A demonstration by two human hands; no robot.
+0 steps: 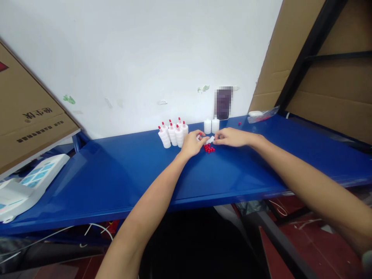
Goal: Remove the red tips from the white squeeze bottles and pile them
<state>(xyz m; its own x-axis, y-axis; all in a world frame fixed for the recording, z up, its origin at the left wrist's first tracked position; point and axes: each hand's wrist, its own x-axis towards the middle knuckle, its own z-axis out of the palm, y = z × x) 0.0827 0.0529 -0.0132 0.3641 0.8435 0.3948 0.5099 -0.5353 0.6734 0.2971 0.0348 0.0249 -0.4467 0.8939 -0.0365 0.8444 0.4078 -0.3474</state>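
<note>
My left hand [192, 144] is closed on a small white nozzle with a red tip [199, 136]. Just right of it, my right hand [231, 137] has its fingers pinched together beside small white pieces [212, 139]; what lies between the fingertips is too small to make out. Below both hands is a loose pile of small red caps [209, 148]. Several white squeeze bottles with red-tipped nozzles [172, 135] stand upright left of my left hand. Two white bottles without red tips [211, 126] stand behind the hands.
The blue table [124, 170] runs along a white wall. At its left end sits a white device with blue keys [37, 176], near a cardboard box [31, 112]. A clear plastic bag [264, 115] and one stray red cap [240, 123] lie at the back right. A dark pixelated patch [223, 102] is against the wall.
</note>
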